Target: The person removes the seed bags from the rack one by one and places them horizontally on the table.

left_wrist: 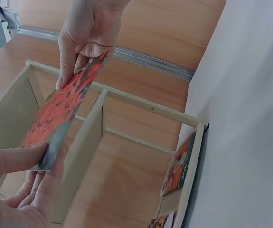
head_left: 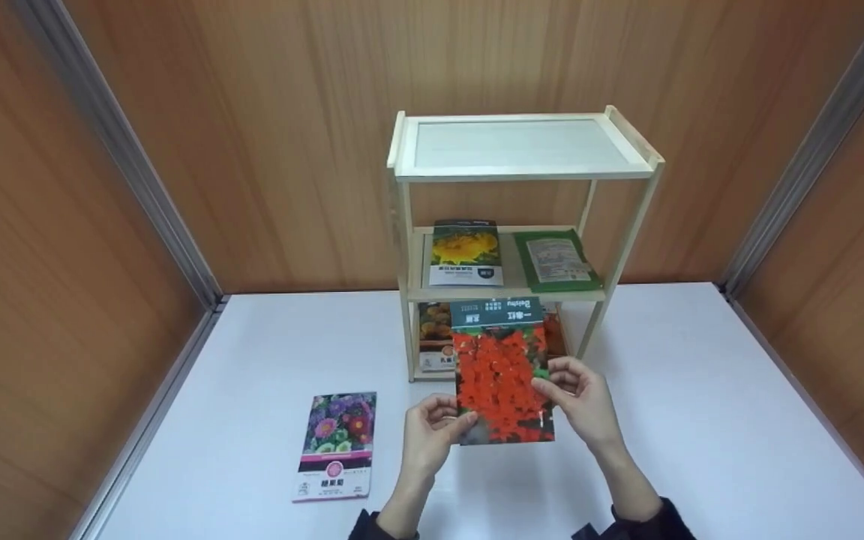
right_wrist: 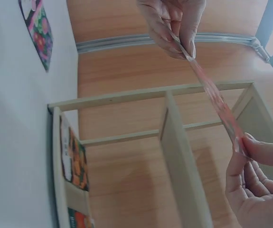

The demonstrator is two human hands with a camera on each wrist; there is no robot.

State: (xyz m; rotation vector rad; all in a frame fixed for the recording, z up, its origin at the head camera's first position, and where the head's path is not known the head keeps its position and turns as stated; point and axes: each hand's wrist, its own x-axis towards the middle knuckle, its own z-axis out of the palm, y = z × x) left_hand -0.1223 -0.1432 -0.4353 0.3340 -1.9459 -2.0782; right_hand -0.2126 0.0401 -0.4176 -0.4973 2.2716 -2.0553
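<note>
A red-flower packet [head_left: 502, 360] is spanning the gap between the left hand [head_left: 430, 435], which is pinching its lower left edge, and the right hand [head_left: 586, 405], which is pinching its right edge. Beyond the hands a pale rack [head_left: 522, 145] is standing; left of the left hand, a purple-flower packet [head_left: 335, 448] is lying on the white table [head_left: 702, 427].

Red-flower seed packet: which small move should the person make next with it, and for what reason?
I would probably raise the red-flower seed packet towards the top shelf of the wooden rack. The left hand and right hand both pinch it before the rack, and the middle shelf already carries the yellow-flower packet and the green packet.
</note>
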